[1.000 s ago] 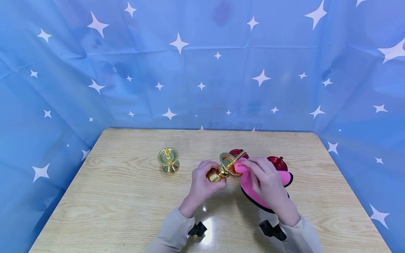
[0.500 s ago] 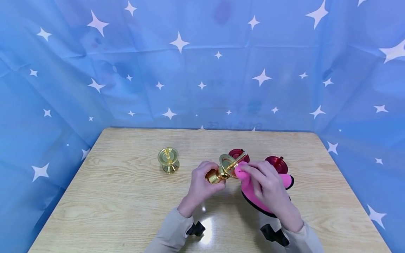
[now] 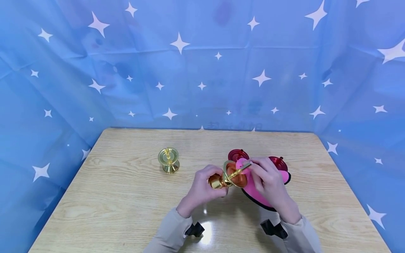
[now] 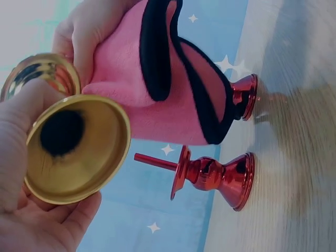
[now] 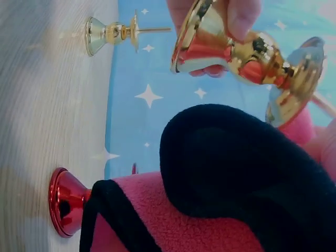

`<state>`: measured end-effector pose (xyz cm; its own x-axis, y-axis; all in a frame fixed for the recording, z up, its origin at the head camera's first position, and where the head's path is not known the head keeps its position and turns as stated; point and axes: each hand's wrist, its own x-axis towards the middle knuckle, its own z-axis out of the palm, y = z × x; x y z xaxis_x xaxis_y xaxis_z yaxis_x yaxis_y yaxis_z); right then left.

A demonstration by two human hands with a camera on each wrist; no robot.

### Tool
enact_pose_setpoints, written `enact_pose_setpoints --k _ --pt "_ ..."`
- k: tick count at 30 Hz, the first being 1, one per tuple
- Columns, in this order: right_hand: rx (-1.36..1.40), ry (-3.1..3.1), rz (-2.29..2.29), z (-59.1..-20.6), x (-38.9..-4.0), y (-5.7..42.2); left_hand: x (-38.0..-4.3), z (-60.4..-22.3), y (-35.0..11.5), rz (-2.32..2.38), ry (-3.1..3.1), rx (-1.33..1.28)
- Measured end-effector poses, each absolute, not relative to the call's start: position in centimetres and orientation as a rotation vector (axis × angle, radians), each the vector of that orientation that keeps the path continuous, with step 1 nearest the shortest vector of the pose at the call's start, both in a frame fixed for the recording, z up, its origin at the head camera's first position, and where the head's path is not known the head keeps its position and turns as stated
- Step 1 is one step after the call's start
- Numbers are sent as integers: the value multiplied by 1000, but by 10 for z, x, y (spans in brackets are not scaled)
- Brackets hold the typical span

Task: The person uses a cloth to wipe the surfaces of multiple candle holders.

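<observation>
Table (image 3: 110, 196): red candlesticks (image 3: 278, 163) beyond pink cloth (image 3: 254, 193) (one partly hidden).

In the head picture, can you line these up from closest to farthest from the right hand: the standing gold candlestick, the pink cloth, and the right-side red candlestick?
Seen from the head view:
1. Cloth: nearest, pinched in the right hand.
2. Red candlestick: just beyond the hand, behind the cloth.
3. Standing gold candlestick: farthest, over on the left.
</observation>
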<state>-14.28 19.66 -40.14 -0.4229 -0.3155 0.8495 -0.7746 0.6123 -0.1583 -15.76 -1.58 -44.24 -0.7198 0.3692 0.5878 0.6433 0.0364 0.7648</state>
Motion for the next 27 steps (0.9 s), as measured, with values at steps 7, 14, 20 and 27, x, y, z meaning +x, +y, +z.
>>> enact_pose_setpoints --k 7,14,20,27 --pt "893 -2057 708 -393 -124 195 -162 -446 -16 -1671 -2077 -915" --pt "751 -2040 796 -381 -107 176 -164 -449 -14 -1409 -2165 -843" --pt "558 -2018 854 -380 -106 157 -163 -448 -9 -1147 -2108 -860" --pt "575 -2089 775 -379 -104 149 -164 -447 -8 -1087 -2041 -845"
